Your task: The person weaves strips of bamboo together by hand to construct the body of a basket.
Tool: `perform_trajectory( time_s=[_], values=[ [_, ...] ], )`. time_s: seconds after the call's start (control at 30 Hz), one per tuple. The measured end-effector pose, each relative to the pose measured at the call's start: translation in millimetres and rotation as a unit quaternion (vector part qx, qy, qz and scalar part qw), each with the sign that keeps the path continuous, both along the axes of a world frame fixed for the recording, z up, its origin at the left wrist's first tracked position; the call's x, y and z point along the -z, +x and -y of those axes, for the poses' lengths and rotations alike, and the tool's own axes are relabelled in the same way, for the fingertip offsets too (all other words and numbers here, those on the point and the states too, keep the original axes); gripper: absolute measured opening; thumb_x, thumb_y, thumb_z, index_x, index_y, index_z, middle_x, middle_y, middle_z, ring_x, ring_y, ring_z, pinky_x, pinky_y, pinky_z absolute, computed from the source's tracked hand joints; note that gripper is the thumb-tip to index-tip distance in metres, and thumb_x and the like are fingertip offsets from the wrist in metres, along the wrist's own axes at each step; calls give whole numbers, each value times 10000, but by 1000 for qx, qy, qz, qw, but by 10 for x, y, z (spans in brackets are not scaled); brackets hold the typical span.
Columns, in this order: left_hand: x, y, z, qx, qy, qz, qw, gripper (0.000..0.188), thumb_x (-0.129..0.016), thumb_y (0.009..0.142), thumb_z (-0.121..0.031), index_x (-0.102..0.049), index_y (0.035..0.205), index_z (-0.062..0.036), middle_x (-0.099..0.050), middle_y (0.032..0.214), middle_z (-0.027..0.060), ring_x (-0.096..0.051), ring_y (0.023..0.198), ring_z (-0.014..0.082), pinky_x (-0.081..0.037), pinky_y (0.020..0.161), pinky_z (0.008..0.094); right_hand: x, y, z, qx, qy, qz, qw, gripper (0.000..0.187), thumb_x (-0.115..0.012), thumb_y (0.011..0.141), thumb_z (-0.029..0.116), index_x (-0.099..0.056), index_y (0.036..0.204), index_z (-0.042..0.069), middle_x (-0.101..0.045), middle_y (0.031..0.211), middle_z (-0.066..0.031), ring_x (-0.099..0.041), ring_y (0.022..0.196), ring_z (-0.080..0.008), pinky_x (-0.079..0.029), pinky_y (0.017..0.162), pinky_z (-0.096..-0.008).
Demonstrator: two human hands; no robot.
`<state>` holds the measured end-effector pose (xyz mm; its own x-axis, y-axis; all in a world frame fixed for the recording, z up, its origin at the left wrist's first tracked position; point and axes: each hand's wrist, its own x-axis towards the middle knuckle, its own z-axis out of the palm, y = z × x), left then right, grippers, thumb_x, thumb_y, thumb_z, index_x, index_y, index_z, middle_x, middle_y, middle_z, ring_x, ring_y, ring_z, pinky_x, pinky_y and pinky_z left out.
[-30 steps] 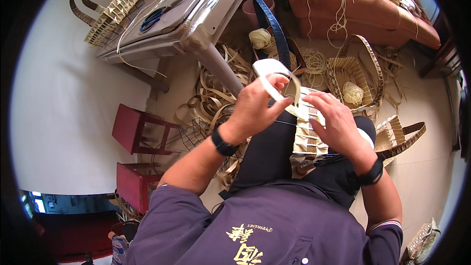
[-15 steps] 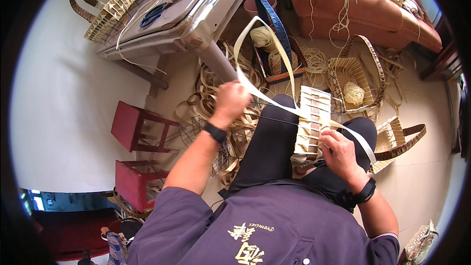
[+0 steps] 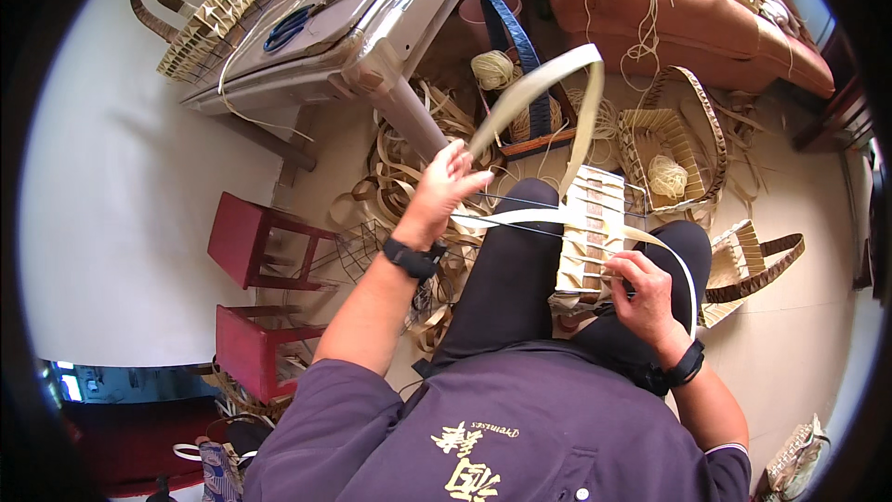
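Seems to steady the part-woven basket [image 3: 591, 246] across the thighs [image 3: 509, 293] with the right hand [image 3: 643, 296] curled at its edge, looping the pale strip [image 3: 559, 65] high beside the spread left hand [image 3: 439, 195], presumably for slack, though impossible to tell any firm grip.

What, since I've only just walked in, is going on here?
A seated person has a partly woven piece of pale strips and dark wires across their lap. The right hand is at its right edge. The left hand is off to its left, close to the left side of a looped pale strip; blur hides whether it grips it. Scissors lie on the table, and a handled basket holding a cord ball stands on the floor.
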<state>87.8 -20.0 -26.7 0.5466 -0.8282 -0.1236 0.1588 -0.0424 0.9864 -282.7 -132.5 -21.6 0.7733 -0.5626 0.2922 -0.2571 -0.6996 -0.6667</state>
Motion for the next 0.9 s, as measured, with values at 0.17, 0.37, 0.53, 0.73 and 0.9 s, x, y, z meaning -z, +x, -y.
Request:
perform_trajectory(
  time_s=[0.17,0.37,0.53,0.73,0.9],
  values=[
    [-188,-242,174,65,72,472,876,694,-913,798,-177,-618,1404,-11,-711,1242,192,-694,1140,345,-552,1036,430,40,-50,16,-2,-11,2,1000,319,-716,820,-35,-745,1116,81,-750,1106,-149,-755,944,-369,-619,806,-413],
    [59,-817,368,186,21,601,777,223,-800,890,-221,-773,1074,-98,-718,945,118,-728,909,334,-581,831,429,14,-41,13,-4,-12,-7,1000,338,-716,814,-28,-742,1134,78,-745,1119,-161,-753,965,-378,-619,822,-421],
    [91,-774,402,180,-5,688,703,112,-761,858,-193,-689,872,-109,-655,862,85,-706,853,308,-562,784,446,39,-65,9,-2,-7,-17,1000,364,-713,807,-26,-745,1153,80,-747,1116,-173,-748,999,-391,-616,864,-426],
    [-284,5,-12,70,26,729,680,104,-729,773,-183,-671,803,-103,-649,818,84,-693,790,293,-562,729,430,35,-67,-6,-6,-10,-5,1000,353,-698,824,-52,-760,1152,62,-748,1104,-170,-751,1013,-378,-608,877,-410],
    [-526,1083,-861,-106,210,686,688,178,-708,849,-242,-742,908,-78,-726,868,129,-717,808,369,-582,729,493,-15,-57,4,-17,-5,11,1000,333,-693,815,-64,-752,1119,59,-745,1096,-149,-758,945,-362,-618,821,-398]
  ],
)
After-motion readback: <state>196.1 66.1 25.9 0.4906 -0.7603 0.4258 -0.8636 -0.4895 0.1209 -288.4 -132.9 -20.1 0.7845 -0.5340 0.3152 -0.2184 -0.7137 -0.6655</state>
